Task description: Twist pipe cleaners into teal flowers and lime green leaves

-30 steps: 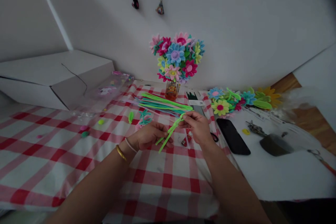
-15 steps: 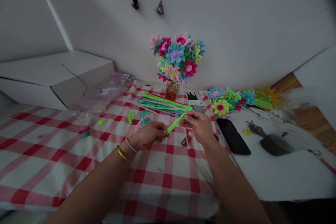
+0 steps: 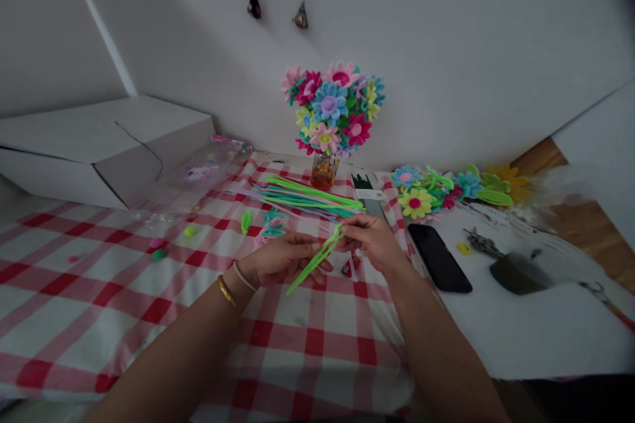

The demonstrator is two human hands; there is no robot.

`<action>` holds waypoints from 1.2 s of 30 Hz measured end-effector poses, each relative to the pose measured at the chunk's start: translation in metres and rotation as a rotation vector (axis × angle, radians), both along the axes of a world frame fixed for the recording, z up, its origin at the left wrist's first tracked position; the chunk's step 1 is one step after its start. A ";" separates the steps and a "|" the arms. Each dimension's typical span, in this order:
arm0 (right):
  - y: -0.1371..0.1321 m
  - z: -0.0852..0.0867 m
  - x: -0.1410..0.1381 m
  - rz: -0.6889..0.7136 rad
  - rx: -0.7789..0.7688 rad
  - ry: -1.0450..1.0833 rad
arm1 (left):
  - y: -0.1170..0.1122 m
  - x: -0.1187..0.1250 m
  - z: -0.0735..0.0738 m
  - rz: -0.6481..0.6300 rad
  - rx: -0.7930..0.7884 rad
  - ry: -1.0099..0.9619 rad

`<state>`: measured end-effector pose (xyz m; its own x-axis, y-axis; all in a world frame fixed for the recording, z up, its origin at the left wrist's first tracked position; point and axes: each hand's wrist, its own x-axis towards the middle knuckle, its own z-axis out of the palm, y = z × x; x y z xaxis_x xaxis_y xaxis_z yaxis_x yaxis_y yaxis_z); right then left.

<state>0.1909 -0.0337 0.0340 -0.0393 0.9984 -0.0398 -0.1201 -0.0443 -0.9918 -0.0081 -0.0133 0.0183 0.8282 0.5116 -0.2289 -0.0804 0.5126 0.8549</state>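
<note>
Both of my hands hold a folded lime-green pipe cleaner [image 3: 315,260] above the red-and-white checked cloth [image 3: 124,291]. My left hand [image 3: 282,258], with a gold bangle and a thin band at the wrist, pinches its lower part. My right hand [image 3: 372,241] pinches its upper end between thumb and fingers. The loose ends point down and to the left, past my left hand. Just behind my hands lies a bundle of green and teal pipe cleaners [image 3: 307,197].
A vase of pipe-cleaner flowers [image 3: 332,112] stands at the back by the wall. More flowers [image 3: 446,188] lie to the right, near a black phone [image 3: 439,256], keys and a dark object. A white box [image 3: 99,145] sits at the left. Small pompoms dot the cloth.
The green pipe cleaner has swung between my hands, its loose ends now lower and further left. Both hands stayed in nearly the same place.
</note>
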 end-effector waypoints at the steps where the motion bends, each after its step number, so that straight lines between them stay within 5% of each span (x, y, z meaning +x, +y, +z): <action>1: -0.001 -0.001 -0.001 0.036 -0.007 -0.024 | -0.001 0.001 0.000 -0.003 -0.028 -0.011; 5: -0.002 -0.005 -0.008 0.094 -0.003 -0.075 | -0.002 0.007 -0.003 0.060 -0.050 0.028; 11: -0.004 -0.004 -0.013 0.086 -0.007 -0.005 | 0.001 0.012 -0.008 0.207 0.176 0.073; 19: -0.003 -0.003 -0.003 0.313 0.075 -0.039 | 0.001 0.008 -0.002 0.251 0.134 0.022; 30: -0.002 -0.007 -0.005 0.080 0.288 -0.395 | 0.001 0.008 0.000 0.287 0.208 0.034; 36: -0.002 -0.005 -0.008 -0.022 0.416 -0.617 | 0.001 0.014 -0.001 0.414 0.385 0.150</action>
